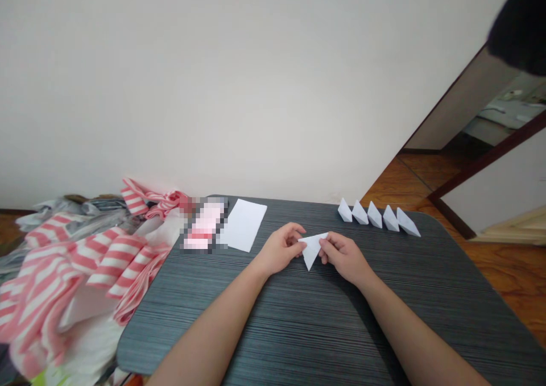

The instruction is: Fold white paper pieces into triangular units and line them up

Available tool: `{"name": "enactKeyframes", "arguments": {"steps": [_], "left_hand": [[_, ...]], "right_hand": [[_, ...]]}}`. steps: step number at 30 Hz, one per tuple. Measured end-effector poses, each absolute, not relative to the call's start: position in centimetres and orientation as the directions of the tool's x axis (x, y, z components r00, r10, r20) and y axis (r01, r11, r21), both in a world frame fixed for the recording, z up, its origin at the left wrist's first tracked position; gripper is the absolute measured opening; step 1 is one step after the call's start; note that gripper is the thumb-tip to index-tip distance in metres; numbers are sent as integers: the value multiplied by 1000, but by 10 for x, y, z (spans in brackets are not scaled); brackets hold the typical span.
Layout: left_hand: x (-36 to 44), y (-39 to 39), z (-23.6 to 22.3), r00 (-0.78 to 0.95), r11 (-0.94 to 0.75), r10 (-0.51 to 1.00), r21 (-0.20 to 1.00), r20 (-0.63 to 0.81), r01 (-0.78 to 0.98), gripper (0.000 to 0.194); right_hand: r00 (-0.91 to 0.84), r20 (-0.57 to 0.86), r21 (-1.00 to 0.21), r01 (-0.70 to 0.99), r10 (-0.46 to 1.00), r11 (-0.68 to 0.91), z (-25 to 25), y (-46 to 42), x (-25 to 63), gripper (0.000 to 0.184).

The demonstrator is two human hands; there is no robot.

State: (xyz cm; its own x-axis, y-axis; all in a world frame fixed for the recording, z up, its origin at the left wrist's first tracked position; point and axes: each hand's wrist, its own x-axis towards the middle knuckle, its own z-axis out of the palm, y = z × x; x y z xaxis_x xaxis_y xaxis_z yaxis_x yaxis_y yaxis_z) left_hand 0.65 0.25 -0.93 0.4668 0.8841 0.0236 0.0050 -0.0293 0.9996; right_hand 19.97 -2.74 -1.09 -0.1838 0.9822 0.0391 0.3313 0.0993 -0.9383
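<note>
Paper [311, 249]: small, white, folded to a triangle w/ sharp tip pointing down twd wearer; top edge approx. straight, slanting up a bit to the R. Held betw. both hands over mid-table. L hand [279, 250] pinches its L corner, thumb on near face; R hand [342, 255] pinches the upper R corner, thumb & fingertips pressed together on it. Fingers hide both side corners (exact folds there can't be told).

Around: dark, streaky table [307, 329]. Far R, 5 folded pcs [375, 215] in a row, white, pointed, standing apart from hands; rightmost leans longest. Far L, white sheets [247, 225], flat, next to a pixelated item [205, 224], pink/dark. Clothes [98, 255], red-wht striped & grey, heaped beside table's L edge. Pale wall [256, 90] behind.
</note>
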Motion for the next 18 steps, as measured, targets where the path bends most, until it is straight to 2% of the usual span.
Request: {"name": "enactKeyframes", "arguments": {"steps": [5, 8, 13, 18], "left_hand": [[6, 2, -8, 493, -59, 870, 995, 13, 79, 28], [5, 2, -6, 503, -71, 864, 993, 13, 96, 29], [6, -1, -1, 510, -209, 854, 967, 107, 147, 30], [8, -5, 3, 548, -243, 832, 945, 87, 219, 46]], "right_hand": [[-236, 40, -967, 237, 971, 98, -12, -28, 196, 18], [-266, 22, -974, 211, 964, 81, -14, -28, 194, 17], [-274, 18, -986, 155, 962, 62, -16, -27, 193, 19], [-272, 9, -985, 165, 962, 55, -16, -27, 191, 18]]}}
